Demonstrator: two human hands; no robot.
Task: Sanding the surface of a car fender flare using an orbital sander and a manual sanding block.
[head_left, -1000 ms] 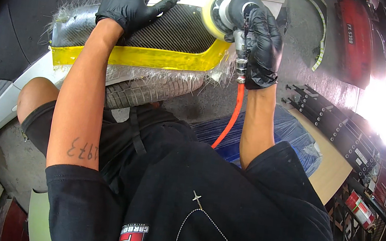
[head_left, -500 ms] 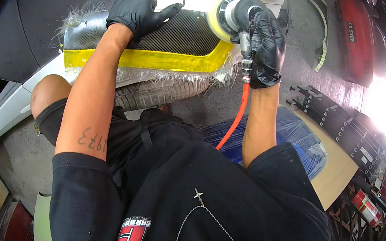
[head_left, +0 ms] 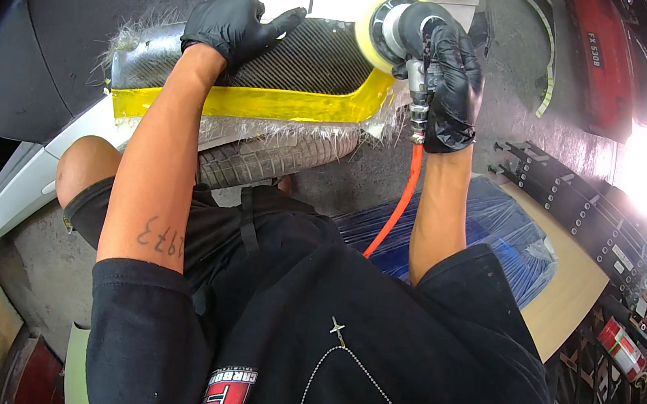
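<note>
My left hand [head_left: 230,30], in a black glove, is closed over the far edge of a dark carbon-fibre panel [head_left: 306,57], its thumb stretched to the right. Yellow tape [head_left: 287,105] runs along the panel's near side and up its right end, with frayed clear fibres sticking out around it. In my black-gloved right hand [head_left: 454,88] is an air polisher [head_left: 407,29] with a round yellow pad [head_left: 368,36]. The pad stands tilted on edge at the panel's right end; whether it touches the surface I cannot tell. An orange air hose [head_left: 399,208] hangs from the polisher's handle.
Beneath the panel a tyre [head_left: 276,161] lies near my legs. Blue plastic-wrapped goods [head_left: 491,232] and a tan board [head_left: 571,304] are to the right, beside a black slotted rack [head_left: 574,219]. A white car body [head_left: 42,165] stands at left, a red bumper [head_left: 603,67] at far right.
The whole view has shifted slightly, carrying most things a little right and down. The polisher sits marginally further right along the panel. Both hands keep their hold.
</note>
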